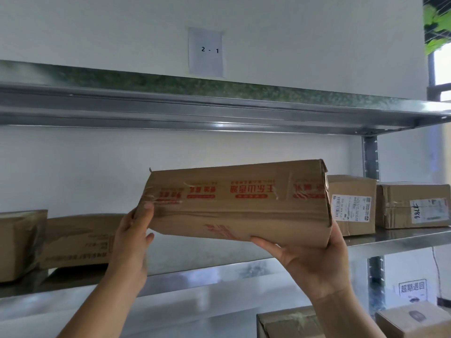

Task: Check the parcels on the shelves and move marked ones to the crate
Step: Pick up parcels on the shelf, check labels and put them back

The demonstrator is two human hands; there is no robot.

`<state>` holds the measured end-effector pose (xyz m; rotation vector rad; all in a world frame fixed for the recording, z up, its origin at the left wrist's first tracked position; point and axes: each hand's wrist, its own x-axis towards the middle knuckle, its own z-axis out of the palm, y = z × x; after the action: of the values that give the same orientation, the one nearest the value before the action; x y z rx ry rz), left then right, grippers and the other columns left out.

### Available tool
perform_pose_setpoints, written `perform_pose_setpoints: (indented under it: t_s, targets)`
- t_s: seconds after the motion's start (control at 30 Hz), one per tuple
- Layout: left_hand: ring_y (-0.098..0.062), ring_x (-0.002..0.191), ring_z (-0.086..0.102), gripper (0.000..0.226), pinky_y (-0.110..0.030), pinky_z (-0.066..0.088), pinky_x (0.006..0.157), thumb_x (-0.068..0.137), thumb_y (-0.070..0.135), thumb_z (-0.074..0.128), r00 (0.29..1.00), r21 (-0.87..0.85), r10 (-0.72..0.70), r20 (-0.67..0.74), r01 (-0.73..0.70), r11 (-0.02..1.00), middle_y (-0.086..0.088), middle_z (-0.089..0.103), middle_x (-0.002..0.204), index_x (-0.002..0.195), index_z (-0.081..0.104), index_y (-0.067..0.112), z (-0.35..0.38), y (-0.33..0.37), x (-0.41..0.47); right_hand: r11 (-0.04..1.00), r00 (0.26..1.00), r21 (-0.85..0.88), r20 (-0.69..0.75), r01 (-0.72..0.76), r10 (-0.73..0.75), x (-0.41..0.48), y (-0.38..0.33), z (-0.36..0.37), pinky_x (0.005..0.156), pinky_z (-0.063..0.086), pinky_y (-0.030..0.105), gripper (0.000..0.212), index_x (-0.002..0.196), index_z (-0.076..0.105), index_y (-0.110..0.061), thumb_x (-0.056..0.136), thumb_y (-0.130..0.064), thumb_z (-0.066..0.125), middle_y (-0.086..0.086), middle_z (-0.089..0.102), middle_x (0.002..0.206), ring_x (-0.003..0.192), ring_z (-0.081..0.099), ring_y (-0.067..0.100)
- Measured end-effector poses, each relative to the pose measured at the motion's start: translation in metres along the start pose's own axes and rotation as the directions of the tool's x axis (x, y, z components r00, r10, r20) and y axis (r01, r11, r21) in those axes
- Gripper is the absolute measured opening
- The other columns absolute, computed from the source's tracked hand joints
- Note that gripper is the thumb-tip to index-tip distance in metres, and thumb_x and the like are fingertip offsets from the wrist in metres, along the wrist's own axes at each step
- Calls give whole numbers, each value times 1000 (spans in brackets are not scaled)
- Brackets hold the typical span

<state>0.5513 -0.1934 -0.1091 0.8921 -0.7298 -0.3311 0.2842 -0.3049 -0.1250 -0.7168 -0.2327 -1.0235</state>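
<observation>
A long brown cardboard parcel (239, 203) with red printed characters, upside down, is held up in front of the middle metal shelf (390, 237). My left hand (133, 240) grips its left end, thumb on the front face. My right hand (314, 262) holds its lower right corner from beneath, thumb along the bottom edge. The parcel is tilted, its right end a little higher, clear of the shelf. No handwritten mark shows on the face toward me.
Two brown boxes (80, 240) lie on the shelf at left. At right stand a labelled box (351, 206) and a box with handwritten digits (412, 206). More boxes (415, 320) sit on the shelf below. A paper reading 2-1 (206, 51) hangs on the wall.
</observation>
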Motion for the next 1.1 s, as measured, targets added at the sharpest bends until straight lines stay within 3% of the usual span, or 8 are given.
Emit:
perform_pose_setpoints:
  t_s: [0.1, 0.27, 0.4, 0.5, 0.73, 0.83, 0.93, 1.1]
  targets:
    - [-25, 129, 52, 64, -51, 41, 109, 80, 57, 64, 992, -94, -121, 20, 123, 988, 2, 58, 139, 138, 54, 33, -2, 2, -1, 999, 1000, 39, -3, -26, 26, 2, 3, -1, 98, 37, 80, 53, 145, 56, -24, 105, -52, 35, 18, 57, 146, 130, 53, 55]
    - [-46, 130, 49, 97, -65, 47, 99, 59, 71, 81, 948, -180, -287, 139, 309, 934, -7, 52, 143, 144, 49, 36, -10, 3, 1, 997, 999, 52, 14, -49, 49, 2, 7, 0, 94, 42, 77, 55, 145, 57, -22, 105, -53, 36, 19, 56, 147, 130, 52, 55]
    - [-42, 104, 71, 58, -66, 51, 92, 80, 53, 69, 946, -252, -263, 187, 305, 918, -4, 75, 111, 131, 61, 28, -9, 6, 3, 998, 999, 44, 5, -49, 49, 3, 8, 0, 92, 46, 75, 55, 146, 56, -22, 105, -52, 35, 19, 57, 146, 131, 52, 54]
    - [-25, 98, 74, 31, -63, 56, 83, 88, 37, 67, 973, -363, -178, 147, 220, 905, -4, 74, 114, 116, 67, 25, -8, 8, 5, 997, 998, 39, -24, -63, 64, 4, 7, 0, 88, 51, 71, 51, 140, 62, -19, 107, -48, 38, 19, 61, 141, 128, 57, 50]
    - [-29, 114, 68, 49, -58, 55, 88, 94, 30, 59, 979, -377, -69, 192, 138, 916, -10, 65, 134, 141, 55, 19, -16, 14, 3, 983, 948, -88, -292, -161, 129, 13, 7, -21, 86, 60, 56, 39, 136, 64, -8, 101, -22, 54, 24, 68, 128, 112, 68, 46]
    - [-31, 126, 61, 50, -54, 56, 90, 94, 27, 57, 979, -370, -37, 202, 111, 922, -11, 61, 139, 143, 52, 17, -24, 14, 5, 954, 914, -219, -391, -206, 108, 11, 2, -26, 83, 60, 56, 51, 131, 68, -10, 99, -48, 54, 24, 71, 117, 107, 68, 44]
    - [-28, 126, 61, 49, -47, 60, 87, 94, 22, 54, 978, -397, -24, 209, 107, 912, -9, 63, 137, 143, 52, 16, -31, 11, 8, 895, 881, -381, -472, -229, 25, 11, -7, -28, 96, 53, 62, 69, 120, 74, -14, 92, -72, 48, 22, 74, 116, 114, 66, 44]
    - [-18, 104, 69, 33, -37, 57, 89, 96, 5, 47, 975, -299, 45, 217, 23, 954, -3, 71, 113, 110, 69, 24, -32, 11, 8, 837, 880, -489, -475, -246, -19, 11, -8, -10, 97, 53, 59, 85, 117, 76, -18, 67, -84, 58, 15, 74, 117, 114, 67, 35]
